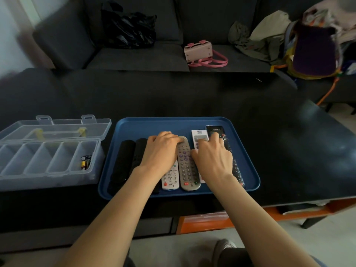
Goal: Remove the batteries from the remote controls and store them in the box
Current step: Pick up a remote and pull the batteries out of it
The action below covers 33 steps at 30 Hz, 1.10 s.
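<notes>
The left hand (160,151) lay palm down over the row of remotes, its fingers curled at the top end of the grey remote (187,164) with purple buttons; whether they actually gripped it could not be told. The right hand (212,157) rested just beside it, fingers stretched forward across the white remote (199,136), with a fingertip touching the upper part of the black remote (216,132) on the far right. Between the wrists a second white remote (171,179) with a red button showed its lower end, touching the grey one. Two more black remotes (125,160) lay to the left of the left hand, side by side. All of them sat in a blue tray (173,123) on the dark bench (250,105).

Just left of the tray stood a clear plastic box (48,160) with its lid (57,128) folded back. The box was split into narrow compartments, and the rightmost one held a few batteries (85,161). Beyond the bench, a dark sofa (134,58) carried a black bag (129,26), a pink handbag (200,52) and a heap of clothes (269,35).
</notes>
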### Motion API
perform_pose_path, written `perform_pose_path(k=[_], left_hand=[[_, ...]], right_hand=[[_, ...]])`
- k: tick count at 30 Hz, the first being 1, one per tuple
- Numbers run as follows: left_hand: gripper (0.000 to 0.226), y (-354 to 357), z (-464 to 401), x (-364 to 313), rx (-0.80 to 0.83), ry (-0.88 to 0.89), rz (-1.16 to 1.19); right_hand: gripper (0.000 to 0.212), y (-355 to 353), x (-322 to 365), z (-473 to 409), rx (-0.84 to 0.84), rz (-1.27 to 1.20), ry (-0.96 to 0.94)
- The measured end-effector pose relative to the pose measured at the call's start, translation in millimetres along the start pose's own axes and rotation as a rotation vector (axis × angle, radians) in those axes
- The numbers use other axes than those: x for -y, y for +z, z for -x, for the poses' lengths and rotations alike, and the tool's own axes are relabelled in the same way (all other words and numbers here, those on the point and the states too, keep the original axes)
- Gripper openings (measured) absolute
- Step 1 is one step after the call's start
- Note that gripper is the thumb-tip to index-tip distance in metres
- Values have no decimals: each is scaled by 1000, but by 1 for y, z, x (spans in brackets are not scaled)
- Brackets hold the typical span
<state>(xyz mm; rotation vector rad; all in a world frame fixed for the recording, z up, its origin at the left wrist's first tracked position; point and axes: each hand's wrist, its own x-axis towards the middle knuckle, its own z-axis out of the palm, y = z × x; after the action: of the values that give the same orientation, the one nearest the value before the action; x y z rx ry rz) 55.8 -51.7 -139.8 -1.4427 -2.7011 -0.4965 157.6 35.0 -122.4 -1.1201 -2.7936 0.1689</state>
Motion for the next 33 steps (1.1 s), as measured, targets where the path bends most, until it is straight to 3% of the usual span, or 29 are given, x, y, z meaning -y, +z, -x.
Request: perform_pose_path(k=[13,21,24,28,33], left_hand=[[39,0,0,1,21,-4,2],[38,-5,3,7,30,11,90],[41,-10,5,15,43,-7,91],[42,-13,8,23,58,-22,85],[39,-12,10,26,35,-20,119]], right_hand=[[31,6,-3,1,-11,106,-46],[34,-1,3,1,30,-242,-160],[40,2,12,4,93,-160,-176],[52,5,20,2,124,-154,-68],[44,-2,19,0,193,-333,57]])
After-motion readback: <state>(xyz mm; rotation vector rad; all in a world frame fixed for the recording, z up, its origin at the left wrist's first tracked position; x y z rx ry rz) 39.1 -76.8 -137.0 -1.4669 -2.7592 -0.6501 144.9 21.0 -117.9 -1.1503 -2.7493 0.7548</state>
